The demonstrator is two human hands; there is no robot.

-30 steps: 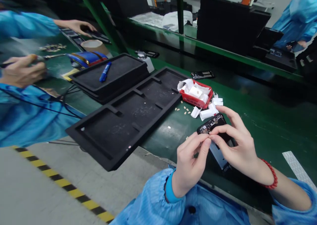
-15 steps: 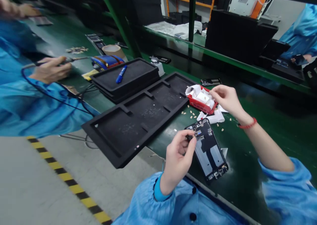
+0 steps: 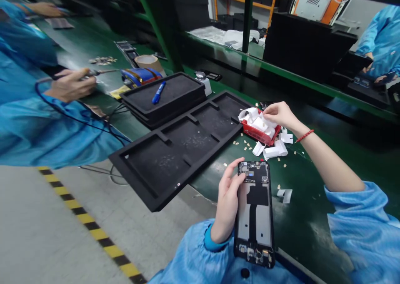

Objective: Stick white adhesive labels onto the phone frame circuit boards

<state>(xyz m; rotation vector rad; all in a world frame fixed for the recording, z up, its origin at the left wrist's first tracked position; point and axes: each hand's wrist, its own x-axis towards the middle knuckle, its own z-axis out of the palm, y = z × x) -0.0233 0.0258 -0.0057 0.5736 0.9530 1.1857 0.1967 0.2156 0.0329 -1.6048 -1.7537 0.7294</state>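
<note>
Black oblong phone (image 3: 259, 196), edge-gripped, could slip from my left hand (image 3: 227, 198) while my right hand (image 3: 283, 116), fingertips bunched, hold unclear, reaches the red plastic bin (image 3: 258, 134).

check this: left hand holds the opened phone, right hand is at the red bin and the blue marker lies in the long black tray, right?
Not quite: in the head view, the blue marker lies on the stacked black trays, not in the long black tray. The rest is right: the left hand holds the opened phone, the right hand is at the red bin.
</note>
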